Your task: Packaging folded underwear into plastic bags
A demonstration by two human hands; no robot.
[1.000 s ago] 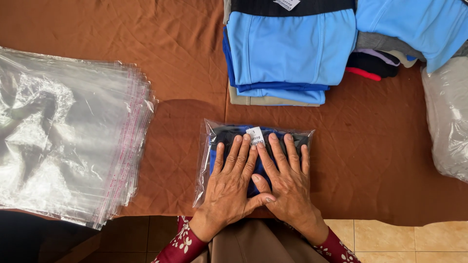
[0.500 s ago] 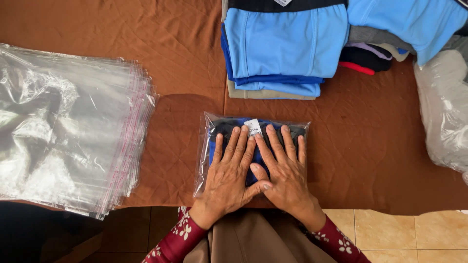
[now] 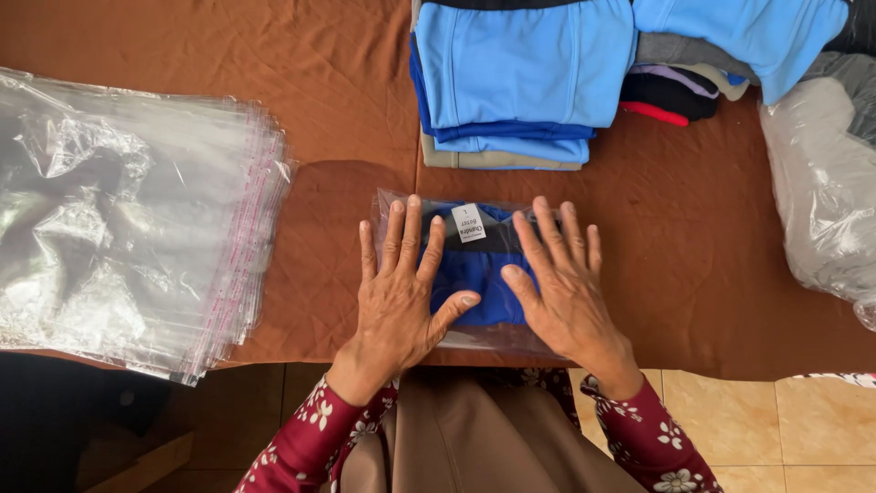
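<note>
The blue folded garment (image 3: 479,274) lies inside a clear plastic bag (image 3: 392,205), under both hands. The left hand (image 3: 399,292) and right hand (image 3: 561,288) press it flat, fingers spread, grasping nothing.

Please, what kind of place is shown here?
Probably a small garment-packing table: a stack of clear plastic bags, folded blue clothes, and both hands pressing a bagged blue garment.

I see my left hand (image 3: 399,297) lying flat, palm down, fingers spread. My right hand (image 3: 566,292) lies flat just beside it, thumbs angled inward, floral maroon sleeves at both wrists.
</note>
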